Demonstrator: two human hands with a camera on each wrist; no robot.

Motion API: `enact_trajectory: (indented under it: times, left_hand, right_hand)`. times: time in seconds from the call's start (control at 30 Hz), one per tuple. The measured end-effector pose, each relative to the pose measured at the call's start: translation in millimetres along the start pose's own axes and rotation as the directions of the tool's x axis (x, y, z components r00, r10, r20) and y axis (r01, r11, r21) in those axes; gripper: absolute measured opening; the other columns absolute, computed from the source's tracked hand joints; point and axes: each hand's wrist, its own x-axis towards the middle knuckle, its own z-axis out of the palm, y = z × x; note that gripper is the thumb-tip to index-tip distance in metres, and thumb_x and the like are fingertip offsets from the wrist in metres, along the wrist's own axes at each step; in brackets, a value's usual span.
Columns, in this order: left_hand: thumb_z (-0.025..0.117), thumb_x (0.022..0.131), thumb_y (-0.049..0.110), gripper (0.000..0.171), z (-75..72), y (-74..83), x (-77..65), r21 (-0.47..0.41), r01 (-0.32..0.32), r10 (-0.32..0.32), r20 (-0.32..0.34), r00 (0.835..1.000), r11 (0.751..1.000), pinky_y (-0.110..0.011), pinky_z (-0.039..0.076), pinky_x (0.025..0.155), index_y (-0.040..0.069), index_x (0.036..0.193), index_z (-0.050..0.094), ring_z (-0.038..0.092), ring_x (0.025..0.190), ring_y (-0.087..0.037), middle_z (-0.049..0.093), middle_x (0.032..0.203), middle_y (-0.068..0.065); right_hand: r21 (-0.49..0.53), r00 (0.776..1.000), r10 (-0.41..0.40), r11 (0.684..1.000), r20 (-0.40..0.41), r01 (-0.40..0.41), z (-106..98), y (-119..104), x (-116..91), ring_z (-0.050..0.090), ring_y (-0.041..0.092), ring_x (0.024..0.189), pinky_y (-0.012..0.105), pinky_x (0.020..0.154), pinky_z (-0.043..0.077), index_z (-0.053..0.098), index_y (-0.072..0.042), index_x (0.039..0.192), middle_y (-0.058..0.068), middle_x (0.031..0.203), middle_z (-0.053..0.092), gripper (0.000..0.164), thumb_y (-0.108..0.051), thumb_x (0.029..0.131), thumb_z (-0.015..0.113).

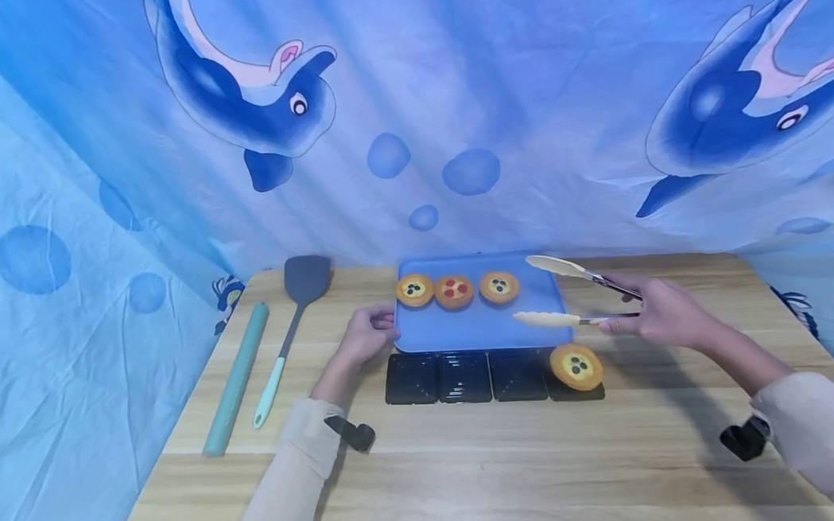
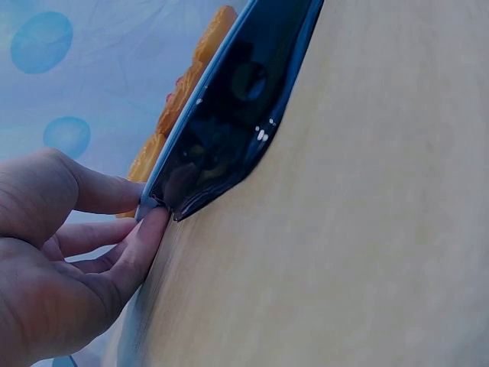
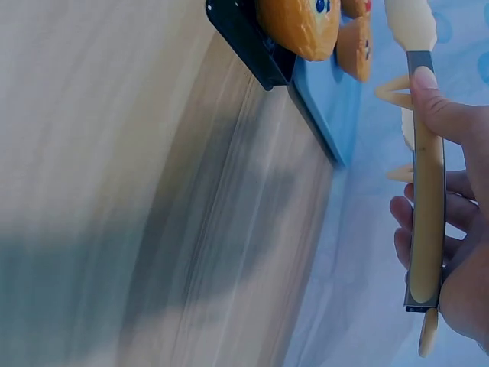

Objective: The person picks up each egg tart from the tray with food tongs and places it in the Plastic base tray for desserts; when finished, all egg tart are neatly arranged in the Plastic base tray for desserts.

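My left hand (image 1: 367, 337) pinches the left edge of a blue tray (image 1: 479, 332), thumb over the rim as the left wrist view shows. Three egg tarts sit along its far side: a tart with dark berries (image 1: 415, 290), one with red pieces (image 1: 454, 292) and another dark-berry tart (image 1: 499, 287). In my right hand (image 1: 667, 313) are tongs (image 1: 557, 318) with cream tips, their arms spread apart over the tray's right part, nothing between them. A black four-section container (image 1: 463, 377) lies along the tray's near side. One more dark-berry tart (image 1: 576, 366) rests in its rightmost section.
To the left lie a spatula (image 1: 274, 385) with a dark blade and mint handle, and a green rolling-pin-like rod (image 1: 238, 375). The wooden table (image 1: 473, 480) ends at a blue dolphin-print curtain (image 1: 559, 124) behind and at the left.
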Motion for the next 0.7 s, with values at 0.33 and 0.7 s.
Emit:
enact_trajectory:
  times: [0.33, 0.7]
  left_hand:
    - [0.067, 0.077, -0.003, 0.047, -0.9, -1.4, 2.1, 0.007, -0.017, 0.017, 0.0, 1.0, 1.0, -0.032, 0.053, 0.087, -0.006, 0.123, 0.055, 0.06, 0.097, -0.026, 0.06, 0.109, -0.018]
    - [0.066, 0.078, -0.004, 0.047, -0.7, -2.4, 2.6, 0.003, -0.026, 0.026, 0.003, 1.0, 1.0, -0.032, 0.053, 0.086, -0.005, 0.123, 0.055, 0.06, 0.098, -0.027, 0.06, 0.11, -0.02]
  right_hand:
    - [0.004, 0.998, 0.003, 1.0, 0.063, -0.003, 23, 2, 47, 0.027, 0.008, 0.038, 0.027, 0.039, 0.032, 0.04, -0.006, 0.142, -0.002, 0.053, 0.042, 0.088, -0.049, 0.074, 0.075]
    - [0.037, 0.996, -0.038, 0.999, 0.081, 0.035, 39, 2, 63, 0.019, 0.005, 0.036, 0.025, 0.035, 0.032, 0.043, 0.001, 0.138, -0.01, 0.043, 0.024, 0.086, -0.047, 0.075, 0.075]
